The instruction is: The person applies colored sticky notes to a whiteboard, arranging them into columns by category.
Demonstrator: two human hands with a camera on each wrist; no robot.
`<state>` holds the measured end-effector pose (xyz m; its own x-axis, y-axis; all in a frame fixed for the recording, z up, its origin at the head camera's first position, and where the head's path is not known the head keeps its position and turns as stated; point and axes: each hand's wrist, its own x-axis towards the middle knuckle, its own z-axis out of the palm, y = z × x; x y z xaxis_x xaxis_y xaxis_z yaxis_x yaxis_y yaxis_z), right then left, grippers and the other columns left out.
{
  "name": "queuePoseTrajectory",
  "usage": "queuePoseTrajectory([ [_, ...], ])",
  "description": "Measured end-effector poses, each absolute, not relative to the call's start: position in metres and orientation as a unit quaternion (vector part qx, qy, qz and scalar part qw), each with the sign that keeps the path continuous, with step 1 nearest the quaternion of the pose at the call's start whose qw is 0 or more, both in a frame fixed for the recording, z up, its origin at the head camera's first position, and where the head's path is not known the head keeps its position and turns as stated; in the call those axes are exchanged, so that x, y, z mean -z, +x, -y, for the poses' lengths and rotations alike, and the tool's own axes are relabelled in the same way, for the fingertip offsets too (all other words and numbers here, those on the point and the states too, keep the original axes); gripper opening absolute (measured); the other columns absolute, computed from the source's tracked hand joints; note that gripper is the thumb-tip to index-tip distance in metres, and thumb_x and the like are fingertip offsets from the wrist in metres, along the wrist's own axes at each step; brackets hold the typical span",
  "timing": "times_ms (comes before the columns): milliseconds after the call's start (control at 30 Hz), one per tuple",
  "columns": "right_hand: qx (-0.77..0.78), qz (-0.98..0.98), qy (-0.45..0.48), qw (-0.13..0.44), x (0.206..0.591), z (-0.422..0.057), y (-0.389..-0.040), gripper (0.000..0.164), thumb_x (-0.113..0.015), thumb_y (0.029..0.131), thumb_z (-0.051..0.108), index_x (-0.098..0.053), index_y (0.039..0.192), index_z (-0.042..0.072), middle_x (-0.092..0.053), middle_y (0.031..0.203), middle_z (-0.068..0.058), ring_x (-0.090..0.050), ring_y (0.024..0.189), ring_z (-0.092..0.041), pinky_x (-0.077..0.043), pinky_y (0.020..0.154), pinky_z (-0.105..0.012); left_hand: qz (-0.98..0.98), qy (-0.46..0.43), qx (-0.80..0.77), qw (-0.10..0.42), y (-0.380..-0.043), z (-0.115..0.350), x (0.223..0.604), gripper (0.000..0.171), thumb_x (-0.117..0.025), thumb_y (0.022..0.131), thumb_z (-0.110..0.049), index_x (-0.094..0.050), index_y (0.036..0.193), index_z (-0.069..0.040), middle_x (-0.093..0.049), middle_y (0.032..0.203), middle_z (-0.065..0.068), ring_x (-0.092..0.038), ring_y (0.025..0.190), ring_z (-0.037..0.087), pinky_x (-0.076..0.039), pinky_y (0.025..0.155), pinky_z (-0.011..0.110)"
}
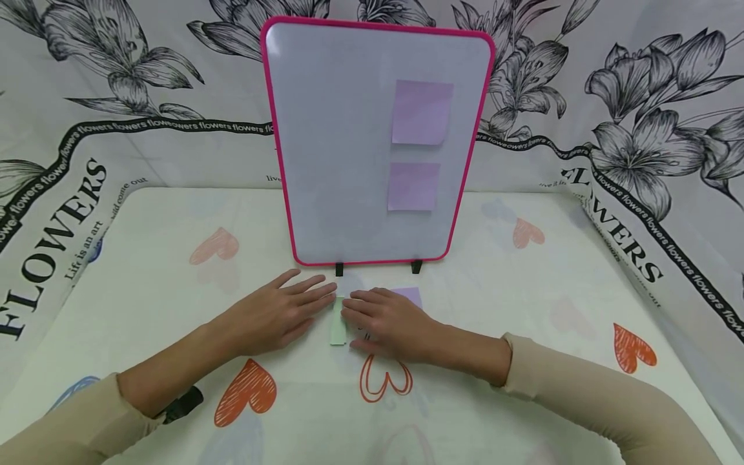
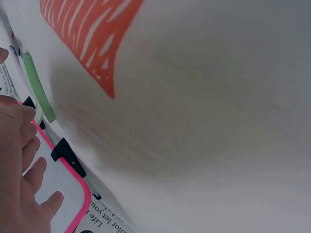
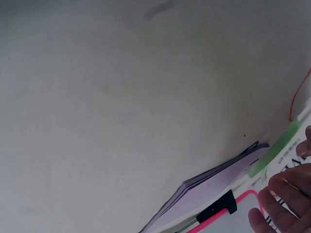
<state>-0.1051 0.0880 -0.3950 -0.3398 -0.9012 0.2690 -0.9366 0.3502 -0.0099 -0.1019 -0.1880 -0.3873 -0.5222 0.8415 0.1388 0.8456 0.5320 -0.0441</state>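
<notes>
We see upper lilac sticky note (image 1: 422, 113) at two o'clock, lower lilac sticky note (image 1: 413, 186) at five, on pink-framed whiteboard (image 1: 334, 142): that much done; green paper strip (image 1: 338, 330) lies off board at its six, likely unfinished; lilac sticky-note pad (image 1: 411, 295) at strip's two; left hand (image 1: 285, 313) at nine, fingers straight, released; right hand (image 1: 386, 323) at three, relaxed, no grasp visible

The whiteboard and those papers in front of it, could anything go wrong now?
The whiteboard stands on small black feet just beyond the left hand and right hand, so a bump might tip it. The green paper strip lies between those hands and could get nudged crooked. The purple pad, partly hidden by the right hand, might be pushed accidentally.
</notes>
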Motion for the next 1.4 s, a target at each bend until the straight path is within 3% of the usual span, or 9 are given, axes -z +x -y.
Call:
queuePoseTrajectory([
  [267, -0.072, 0.805, 0.578, 0.113, 0.397, -0.080, -0.101, 0.038, -0.071, 0.090, 0.033, -0.066, 0.118, 0.008, -0.068, 0.118, -0.002, -0.061, 0.114, -0.018, -0.049, 0.096, -0.032, 0.866, -0.494, 0.012, 0.080, -0.103, 0.187, 0.394, 0.050, -0.064, 0.094, -0.024, -0.056, 0.141, -0.008, -0.053, 0.147, 0.005, -0.048, 0.136, 0.025, -0.036, 0.110, 0.054],
  [700, -0.063, 0.805, 0.580, 0.107, 0.400, -0.073, -0.101, 0.025, -0.069, 0.091, 0.032, -0.067, 0.106, 0.012, -0.068, 0.108, 0.001, -0.061, 0.108, -0.016, -0.047, 0.096, -0.033, 0.863, -0.499, 0.008, 0.074, -0.103, 0.187, 0.400, 0.050, -0.063, 0.094, -0.024, -0.056, 0.141, -0.008, -0.053, 0.147, 0.006, -0.050, 0.135, 0.025, -0.041, 0.106, 0.053],
  [1400, -0.059, 0.806, 0.576, 0.121, 0.397, -0.066, -0.101, 0.015, -0.066, 0.091, 0.027, -0.069, 0.095, 0.013, -0.069, 0.095, 0.003, -0.064, 0.097, -0.016, -0.050, 0.087, -0.031, 0.865, -0.496, 0.006, 0.076, -0.101, 0.187, 0.401, 0.051, -0.065, 0.093, -0.024, -0.057, 0.141, -0.008, -0.055, 0.145, 0.006, -0.053, 0.132, 0.025, -0.045, 0.100, 0.051],
])
